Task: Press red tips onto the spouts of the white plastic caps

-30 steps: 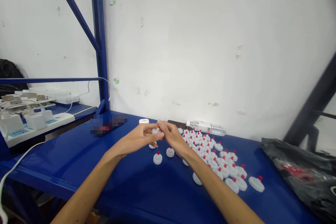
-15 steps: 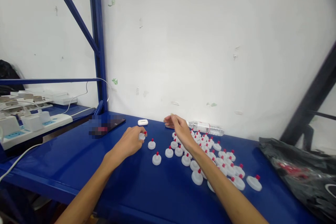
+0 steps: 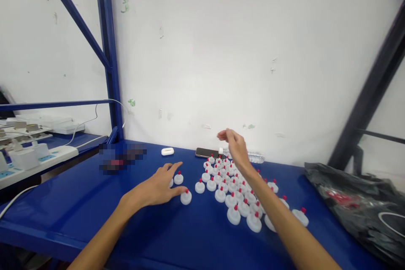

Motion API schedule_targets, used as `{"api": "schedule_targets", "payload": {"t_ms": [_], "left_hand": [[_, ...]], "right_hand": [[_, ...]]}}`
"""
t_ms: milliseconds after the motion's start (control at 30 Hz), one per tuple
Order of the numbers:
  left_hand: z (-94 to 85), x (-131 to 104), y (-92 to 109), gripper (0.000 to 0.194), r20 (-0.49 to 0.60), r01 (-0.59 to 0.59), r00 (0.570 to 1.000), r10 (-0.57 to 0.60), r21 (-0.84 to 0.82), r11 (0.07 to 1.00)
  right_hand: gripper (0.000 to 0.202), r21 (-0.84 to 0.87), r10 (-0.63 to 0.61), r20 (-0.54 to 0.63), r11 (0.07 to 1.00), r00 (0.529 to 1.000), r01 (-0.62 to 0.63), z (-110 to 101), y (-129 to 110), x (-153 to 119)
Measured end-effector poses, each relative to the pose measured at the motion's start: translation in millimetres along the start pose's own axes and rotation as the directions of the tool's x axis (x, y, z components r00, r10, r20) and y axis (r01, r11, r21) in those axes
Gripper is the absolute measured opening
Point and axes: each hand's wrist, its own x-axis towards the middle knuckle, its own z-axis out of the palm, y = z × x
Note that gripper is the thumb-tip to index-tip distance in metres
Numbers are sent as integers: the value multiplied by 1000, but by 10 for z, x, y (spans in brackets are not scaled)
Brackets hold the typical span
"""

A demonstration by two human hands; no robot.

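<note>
The left hand, thumb and fingers wide, seems to be reaching for the round white plastic cap with a red tip beside its thumb on the glossy blue tabletop, which calls for narrowing around it, while whether the curled right hand holds anything cannot be told.

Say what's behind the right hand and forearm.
Behind the right hand: wall and a clear bottle; its cap and right end show, its middle is covered. The forearm partly hides red-tipped white pieces; any fully behind don't show.
</note>
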Motion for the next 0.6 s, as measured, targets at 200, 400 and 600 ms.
{"api": "schedule_targets", "payload": {"t_ms": [200,400,600], "left_hand": [[359,-85,234,92,86,-82,993,75,75,994],[602,185,389,77,48,-191,981,187,110,975],[619,330,414,66,-87,-228,970,228,15,974]], "right_hand": [[52,-491,-1,-122,869,993,-59,-1235,375,-9],[59,-652,252,-179,694,951,-307,-2030,1017,-111],[59,-716,268,-75,656,961,-239,-2064,1213,-154]]}}
